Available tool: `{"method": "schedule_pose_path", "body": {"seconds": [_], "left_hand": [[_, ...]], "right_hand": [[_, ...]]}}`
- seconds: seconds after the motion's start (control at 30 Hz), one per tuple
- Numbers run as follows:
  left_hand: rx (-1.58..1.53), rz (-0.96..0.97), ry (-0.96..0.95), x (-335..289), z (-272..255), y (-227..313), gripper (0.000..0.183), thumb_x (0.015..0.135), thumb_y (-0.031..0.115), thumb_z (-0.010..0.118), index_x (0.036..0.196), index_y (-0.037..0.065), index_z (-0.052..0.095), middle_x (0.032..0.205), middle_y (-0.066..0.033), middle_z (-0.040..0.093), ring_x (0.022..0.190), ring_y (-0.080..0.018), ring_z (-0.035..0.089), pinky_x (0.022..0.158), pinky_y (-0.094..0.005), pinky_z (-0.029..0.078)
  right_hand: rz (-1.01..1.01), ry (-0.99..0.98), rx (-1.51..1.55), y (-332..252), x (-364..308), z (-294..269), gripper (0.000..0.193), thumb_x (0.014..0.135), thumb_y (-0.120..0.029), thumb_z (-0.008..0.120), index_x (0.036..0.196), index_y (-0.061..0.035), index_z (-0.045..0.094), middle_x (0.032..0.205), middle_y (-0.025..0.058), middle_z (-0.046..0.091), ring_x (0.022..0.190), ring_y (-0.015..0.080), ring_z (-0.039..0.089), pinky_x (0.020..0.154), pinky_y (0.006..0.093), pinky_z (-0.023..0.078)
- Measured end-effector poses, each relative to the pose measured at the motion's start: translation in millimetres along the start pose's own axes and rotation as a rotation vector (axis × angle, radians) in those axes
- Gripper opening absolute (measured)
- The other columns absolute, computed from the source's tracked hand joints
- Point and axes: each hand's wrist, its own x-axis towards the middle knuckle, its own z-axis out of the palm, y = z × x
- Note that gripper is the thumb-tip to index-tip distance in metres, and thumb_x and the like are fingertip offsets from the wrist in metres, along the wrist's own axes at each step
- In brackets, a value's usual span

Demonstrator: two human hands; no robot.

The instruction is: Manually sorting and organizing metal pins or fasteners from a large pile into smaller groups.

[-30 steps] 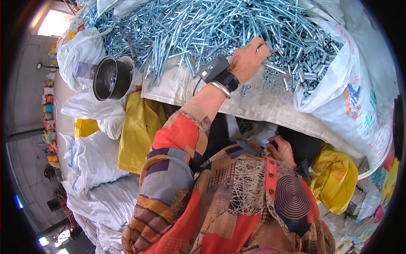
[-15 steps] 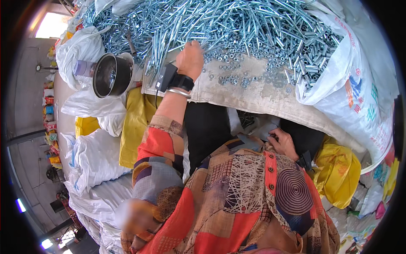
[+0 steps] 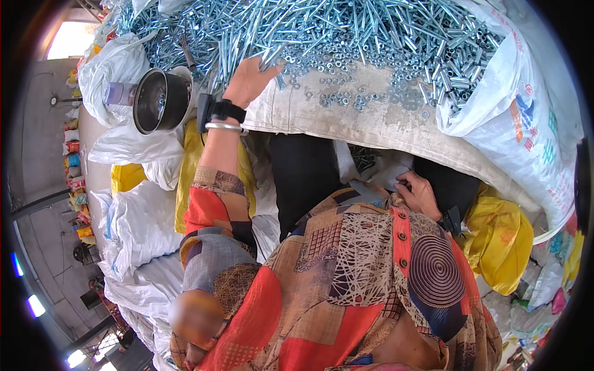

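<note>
A big heap of shiny zinc bolts [image 3: 346, 31] lies on a dirty white woven sack [image 3: 371, 123], with loose nuts [image 3: 352, 96] scattered along its near edge. My left hand [image 3: 247, 79], with a black wrist device and a metal bangle, reaches to the heap's left part, its fingers closed around a few bolts. My right hand [image 3: 421, 195] stays low by my lap, fingers curled on the edge of a white bag [image 3: 371, 164] with some bolts inside.
A dark metal bowl [image 3: 158, 99] sits tilted at the left of the heap on white sacks [image 3: 136, 216]. Yellow bags lie at left [image 3: 185, 191] and right [image 3: 501, 247]. A printed white sack wall [image 3: 513, 117] bounds the heap on the right.
My left hand has swept leftward along the near edge of the heap, from the right part to near the bowl. My right hand has stayed on the white bag.
</note>
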Motion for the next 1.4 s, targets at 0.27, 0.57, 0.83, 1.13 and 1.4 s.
{"method": "schedule_pose_path", "body": {"seconds": [0.27,0.57,0.83,1.13,1.4], "left_hand": [[0.251,-0.028,0.274,-1,48,3,0.048,0.088,0.046,0.065,0.092,-0.001,0.060,0.094,-0.0292,0.066,0.093,-0.0464,0.064,0.079,-0.0542,0.050],[0.328,-0.155,0.208,2,40,-6,0.044,0.085,0.036,0.064,0.100,-0.005,0.064,0.096,-0.0293,0.068,0.094,-0.0452,0.066,0.083,-0.0516,0.052],[-0.261,-0.165,-0.146,-24,18,-27,0.037,0.089,0.027,0.053,0.094,-0.008,0.061,0.084,-0.0251,0.067,0.079,-0.0358,0.068,0.065,-0.0459,0.053],[-1.079,-0.280,-0.233,-70,6,-36,0.015,0.091,0.017,0.059,0.082,0.005,0.054,0.069,-0.0015,0.052,0.048,-0.0100,0.045,0.042,-0.0268,0.033],[-0.681,-0.088,0.180,-58,-4,-43,0.027,0.091,0.026,0.068,0.081,0.004,0.055,0.061,-0.0019,0.050,0.050,-0.0145,0.047,0.047,-0.0312,0.038]], "right_hand": [[0.012,-0.015,0.032,8,0,4,0.020,0.089,-0.015,0.066,0.097,0.0026,0.060,0.088,0.0217,0.066,0.079,0.0366,0.066,0.068,0.0403,0.051],[0.046,-0.015,0.022,-7,-2,0,0.020,0.089,-0.014,0.066,0.096,0.0034,0.060,0.086,0.0221,0.065,0.075,0.0368,0.065,0.066,0.0402,0.050],[0.016,-0.013,0.010,-11,-3,0,0.020,0.088,-0.013,0.065,0.097,0.0035,0.060,0.087,0.0221,0.066,0.077,0.0375,0.065,0.067,0.0408,0.051],[0.029,-0.026,-0.007,-11,-2,1,0.019,0.088,-0.013,0.065,0.097,0.0029,0.060,0.087,0.0213,0.066,0.077,0.0370,0.066,0.068,0.0407,0.051],[-0.006,-0.022,0.024,-4,3,7,0.017,0.087,-0.008,0.066,0.096,0.0034,0.059,0.086,0.0207,0.065,0.077,0.0352,0.066,0.067,0.0387,0.050]]}}
